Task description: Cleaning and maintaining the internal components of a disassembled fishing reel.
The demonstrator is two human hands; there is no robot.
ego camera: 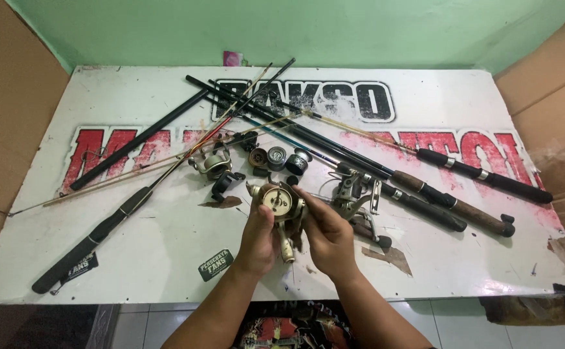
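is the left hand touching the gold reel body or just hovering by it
Touching. The head view shows the left hand wrapped around the gold reel body, thumb pressed against its side, with no gap; the right hand grips it from the other side.

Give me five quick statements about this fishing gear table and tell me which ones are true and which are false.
1. Both hands hold the gold fishing reel above the white board. True: the left hand and the right hand grip it together.
2. The wall behind the board is blue. False: the wall is green.
3. Several fishing rods lie across the board. True.
4. A second reel lies right of the hands. True.
5. The small spools sit on the floor. False: they lie on the board, beyond the hands.
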